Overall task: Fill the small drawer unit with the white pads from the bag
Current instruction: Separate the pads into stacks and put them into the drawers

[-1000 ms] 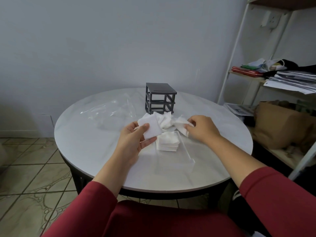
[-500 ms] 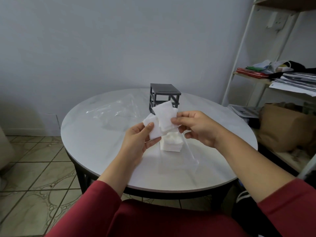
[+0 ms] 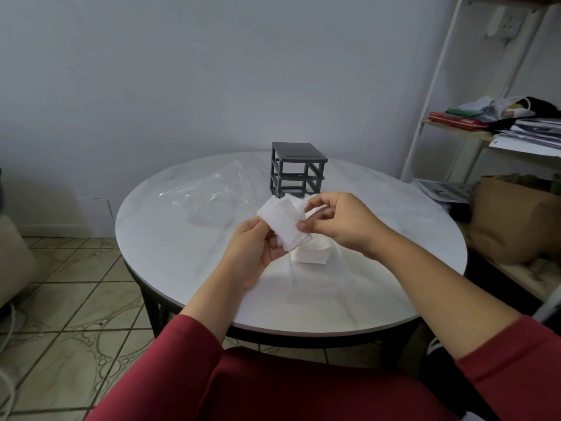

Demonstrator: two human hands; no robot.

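Note:
A small dark grey drawer unit [image 3: 298, 169] stands at the far middle of the round white table [image 3: 170, 238]; its frame looks open, with no drawers visible. In front of it I hold a bunch of white pads [image 3: 285, 223] above the table between both hands. My left hand [image 3: 253, 253] grips them from below and my right hand [image 3: 340, 221] pinches them from the right. A neat stack of white pads [image 3: 311, 253] lies on the table just under my hands. The clear plastic bag [image 3: 209, 196] lies flat to the left of the unit.
A clear plastic piece [image 3: 321, 281] lies on the table near the stack. A white shelf rack [image 3: 431, 117] with papers and clothes stands to the right, and a brown paper bag [image 3: 510, 220] sits low beside the table. Tiled floor lies to the left.
My right hand moved from the loose pads on the table up to my left hand, bringing pads with it. Both hands now hold the gathered pads together, higher above the stack.

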